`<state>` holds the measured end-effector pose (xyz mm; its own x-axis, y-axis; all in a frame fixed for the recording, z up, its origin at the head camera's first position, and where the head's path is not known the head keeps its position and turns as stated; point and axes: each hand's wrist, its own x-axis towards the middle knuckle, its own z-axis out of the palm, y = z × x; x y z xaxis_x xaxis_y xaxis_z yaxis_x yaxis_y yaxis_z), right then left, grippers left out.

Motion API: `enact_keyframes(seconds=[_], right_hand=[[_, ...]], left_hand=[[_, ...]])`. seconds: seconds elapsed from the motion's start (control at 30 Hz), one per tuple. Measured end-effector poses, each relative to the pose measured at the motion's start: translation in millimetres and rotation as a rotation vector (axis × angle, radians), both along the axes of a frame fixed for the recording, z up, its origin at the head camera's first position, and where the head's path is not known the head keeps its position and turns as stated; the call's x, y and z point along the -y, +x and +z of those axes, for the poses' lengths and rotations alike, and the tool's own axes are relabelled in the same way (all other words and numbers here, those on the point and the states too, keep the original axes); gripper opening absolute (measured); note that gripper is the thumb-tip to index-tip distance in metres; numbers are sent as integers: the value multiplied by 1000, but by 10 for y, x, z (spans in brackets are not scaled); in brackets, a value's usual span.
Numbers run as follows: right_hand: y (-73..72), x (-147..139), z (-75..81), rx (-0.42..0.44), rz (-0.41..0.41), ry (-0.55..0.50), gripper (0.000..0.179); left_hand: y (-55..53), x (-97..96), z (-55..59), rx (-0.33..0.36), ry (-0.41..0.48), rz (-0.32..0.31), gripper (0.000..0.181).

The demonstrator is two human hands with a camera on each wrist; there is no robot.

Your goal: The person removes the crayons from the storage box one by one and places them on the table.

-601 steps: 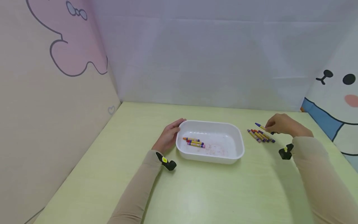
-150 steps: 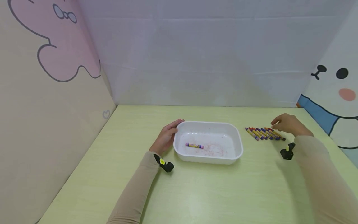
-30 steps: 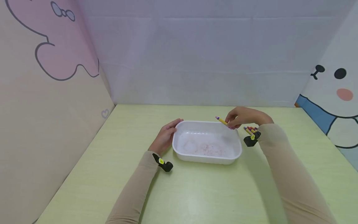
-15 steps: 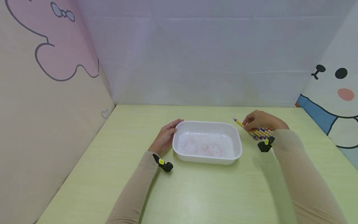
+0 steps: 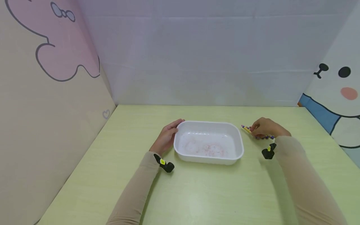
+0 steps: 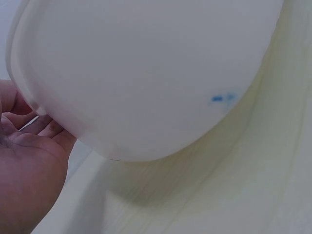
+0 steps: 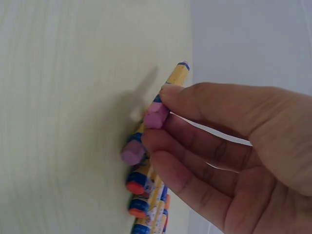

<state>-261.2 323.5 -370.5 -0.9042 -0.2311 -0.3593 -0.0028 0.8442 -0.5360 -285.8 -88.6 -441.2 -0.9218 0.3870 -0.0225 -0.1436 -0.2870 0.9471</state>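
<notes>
A white plastic tray [image 5: 208,159] stands mid-table, its floor bare but for reddish smudges. My left hand [image 5: 166,137] holds its left end, thumb at the rim; the left wrist view shows the tray's outer wall [image 6: 146,73] with a small blue mark. To the right of the tray, my right hand [image 5: 265,127] pinches a yellow-wrapped crayon [image 7: 178,75] with a pinkish-purple end between thumb and fingers. It is just beside a row of crayons [image 7: 141,183], with purple, orange and other ends. In the head view the hand hides most of that row.
The pale yellow-green table [image 5: 197,193] reaches back to a white cloth wall [image 5: 180,62]. Cartoon-printed panels flank it at the left [image 5: 67,93] and right [image 5: 348,125]. A small black camera [image 5: 269,151] hangs off the right wrist.
Several crayons have left the tray for the row on the right. Over the last second my right hand carried the purple-ended crayon rightward and down beside the row. The left hand stayed put.
</notes>
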Motion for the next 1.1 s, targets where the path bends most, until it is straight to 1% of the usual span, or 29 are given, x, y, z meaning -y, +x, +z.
enact_keyframes(seconds=[0.27,0.5,0.63,0.8,0.9,0.97,1.03,1.1], right_hand=[[45,30,-51,-14,4,37,24],[49,61,-87,-24,-51,29,21],[39,72,-108,-17,-70,26,21],[62,68,-92,-33,-56,46,25],[91,57,-39,-55,-30,70,31],[111,49,6,-68,-13,76,34],[131,44,55,-92,-4,80,37],[152,43,100,-133,7,94,40]], left_hand=[[7,12,15,9,-23,-2,52],[9,23,32,5,-44,-6,51],[6,19,41,0,-75,4,51],[4,15,65,-18,-122,19,51],[1,27,99,-42,-171,17,49],[1,48,139,-68,-228,10,47],[0,80,191,-112,-313,3,46],[-3,113,256,-173,-420,8,48]])
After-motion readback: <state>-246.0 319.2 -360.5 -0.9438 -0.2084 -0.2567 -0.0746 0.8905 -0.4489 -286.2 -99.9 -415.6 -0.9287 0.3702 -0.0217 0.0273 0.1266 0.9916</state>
